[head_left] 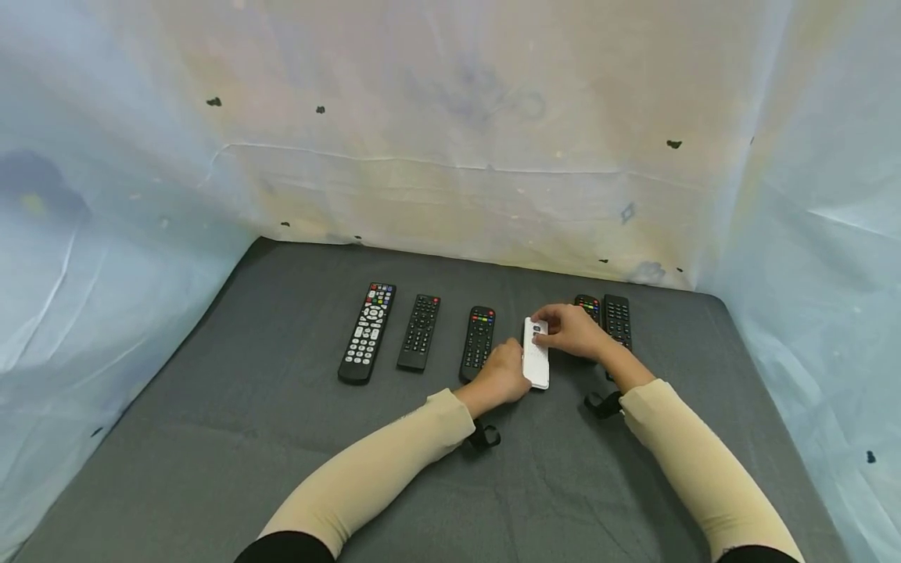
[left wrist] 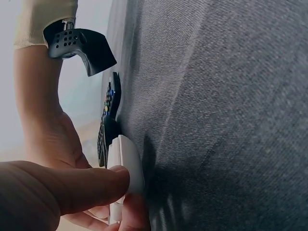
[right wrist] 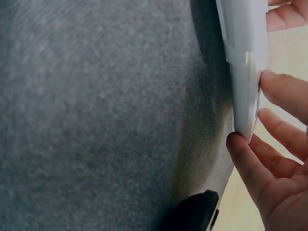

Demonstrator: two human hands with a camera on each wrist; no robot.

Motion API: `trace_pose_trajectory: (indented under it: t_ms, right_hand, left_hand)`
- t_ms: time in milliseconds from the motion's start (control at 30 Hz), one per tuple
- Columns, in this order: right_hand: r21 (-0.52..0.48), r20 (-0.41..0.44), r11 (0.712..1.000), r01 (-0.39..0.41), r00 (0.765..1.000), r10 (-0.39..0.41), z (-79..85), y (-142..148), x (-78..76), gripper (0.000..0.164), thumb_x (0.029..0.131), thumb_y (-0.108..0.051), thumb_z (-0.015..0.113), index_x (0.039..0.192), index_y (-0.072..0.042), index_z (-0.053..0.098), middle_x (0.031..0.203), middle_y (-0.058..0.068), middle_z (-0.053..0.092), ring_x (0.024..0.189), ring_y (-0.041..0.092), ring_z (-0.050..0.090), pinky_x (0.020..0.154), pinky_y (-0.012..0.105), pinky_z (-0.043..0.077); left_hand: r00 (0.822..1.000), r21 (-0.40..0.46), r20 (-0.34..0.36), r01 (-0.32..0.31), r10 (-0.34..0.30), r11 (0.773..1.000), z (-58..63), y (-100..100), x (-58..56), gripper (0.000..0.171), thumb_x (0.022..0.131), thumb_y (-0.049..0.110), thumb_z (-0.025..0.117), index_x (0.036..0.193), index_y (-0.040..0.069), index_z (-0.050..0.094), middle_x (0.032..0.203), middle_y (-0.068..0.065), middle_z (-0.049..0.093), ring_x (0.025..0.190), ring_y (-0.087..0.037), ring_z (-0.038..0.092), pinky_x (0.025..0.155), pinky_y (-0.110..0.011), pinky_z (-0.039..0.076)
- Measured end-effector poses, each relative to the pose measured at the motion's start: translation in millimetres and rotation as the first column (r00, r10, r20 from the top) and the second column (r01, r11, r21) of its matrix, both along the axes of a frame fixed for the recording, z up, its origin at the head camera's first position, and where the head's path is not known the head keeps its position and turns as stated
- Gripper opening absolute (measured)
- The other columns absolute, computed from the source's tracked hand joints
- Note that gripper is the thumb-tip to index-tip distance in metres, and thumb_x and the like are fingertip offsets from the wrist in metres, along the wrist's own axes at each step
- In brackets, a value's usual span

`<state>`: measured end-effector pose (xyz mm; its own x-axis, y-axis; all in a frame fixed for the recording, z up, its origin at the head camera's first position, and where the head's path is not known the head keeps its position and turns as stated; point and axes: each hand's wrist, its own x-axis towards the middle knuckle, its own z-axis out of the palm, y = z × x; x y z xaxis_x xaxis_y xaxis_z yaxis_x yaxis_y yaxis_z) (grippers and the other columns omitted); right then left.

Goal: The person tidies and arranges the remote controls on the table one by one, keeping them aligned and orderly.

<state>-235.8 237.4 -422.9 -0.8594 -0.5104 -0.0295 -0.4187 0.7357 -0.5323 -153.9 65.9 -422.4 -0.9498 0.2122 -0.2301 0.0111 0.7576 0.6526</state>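
A white remote control (head_left: 536, 367) is held between both hands, above or on the grey cloth. My left hand (head_left: 501, 374) grips its lower end from the left; in the left wrist view the thumb presses the side of the white remote (left wrist: 130, 161), fingers beneath. At the upper end, my right hand (head_left: 573, 332) pinches it, and in the right wrist view fingertips touch the end and face of the white remote (right wrist: 240, 53). A black remote (head_left: 479, 336) lies just left of the left hand. Beyond the right hand, partly covered, lie two black remotes, the nearer one (head_left: 588, 305) and the farther one (head_left: 618, 317).
Farther left on the grey cloth (head_left: 211, 438) lie a small black remote (head_left: 419, 332) and a larger black remote (head_left: 367, 332) with white buttons. Pale patterned sheets hang as a back wall (head_left: 457, 156) and at both sides.
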Motion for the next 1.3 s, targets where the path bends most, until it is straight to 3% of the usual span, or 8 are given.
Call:
trace_pose_trajectory:
  t_ms: [367,767,933,1067,1300]
  right_hand:
    - [0.008,-0.007,1.000,-0.008,1.000,0.008,-4.1,-1,0.7,0.032,0.084,-0.018,0.074,0.113,-0.005,0.068,0.089,0.006,0.066,0.075,0.015,0.057,0.067,0.032,0.046]
    - [-0.008,0.000,1.000,-0.012,1.000,0.012,-8.0,-2,1.6,0.031,0.085,-0.017,0.074,0.114,-0.006,0.067,0.092,0.008,0.065,0.077,0.016,0.059,0.070,0.034,0.049]
    - [-0.034,-0.023,0.999,-0.003,1.000,0.002,-5.2,4,0.6,0.028,0.089,-0.018,0.070,0.114,-0.006,0.067,0.108,0.013,0.064,0.094,0.027,0.064,0.081,0.042,0.053]
    - [-0.063,-0.027,0.998,0.025,0.999,-0.026,1.0,15,-2.0,0.029,0.092,-0.017,0.066,0.117,-0.004,0.065,0.117,0.016,0.063,0.104,0.034,0.064,0.088,0.048,0.052]
    - [-0.023,-0.067,0.997,0.077,0.995,-0.079,12.5,39,-14.7,0.032,0.092,-0.019,0.065,0.120,-0.003,0.064,0.117,0.016,0.064,0.102,0.033,0.063,0.086,0.050,0.051]
  left_hand:
    - [1.000,0.082,-0.014,0.021,-0.020,0.996,-8.3,-6,-0.8,0.041,0.075,0.006,0.078,0.109,0.002,0.055,0.090,-0.007,0.060,0.073,-0.014,0.053,0.062,-0.025,0.045]
    - [0.995,0.002,-0.072,0.066,-0.066,0.998,-3.1,-8,-0.2,0.043,0.077,0.016,0.080,0.112,0.002,0.058,0.101,-0.011,0.060,0.086,-0.019,0.057,0.074,-0.030,0.049]
    - [0.987,0.002,-0.134,0.089,-0.088,0.996,2.4,-8,-3.5,0.043,0.081,0.023,0.076,0.117,0.004,0.061,0.105,-0.010,0.062,0.092,-0.020,0.059,0.078,-0.029,0.049]
    - [0.980,0.070,-0.171,0.115,-0.102,0.991,4.1,-3,-7.3,0.038,0.083,0.023,0.073,0.116,0.007,0.063,0.103,-0.006,0.063,0.091,-0.017,0.060,0.076,-0.025,0.048]
    - [0.976,0.213,-0.158,0.181,-0.149,0.960,5.3,17,-14.6,0.039,0.086,0.019,0.072,0.121,0.005,0.061,0.112,-0.009,0.065,0.092,-0.015,0.064,0.078,-0.022,0.050]
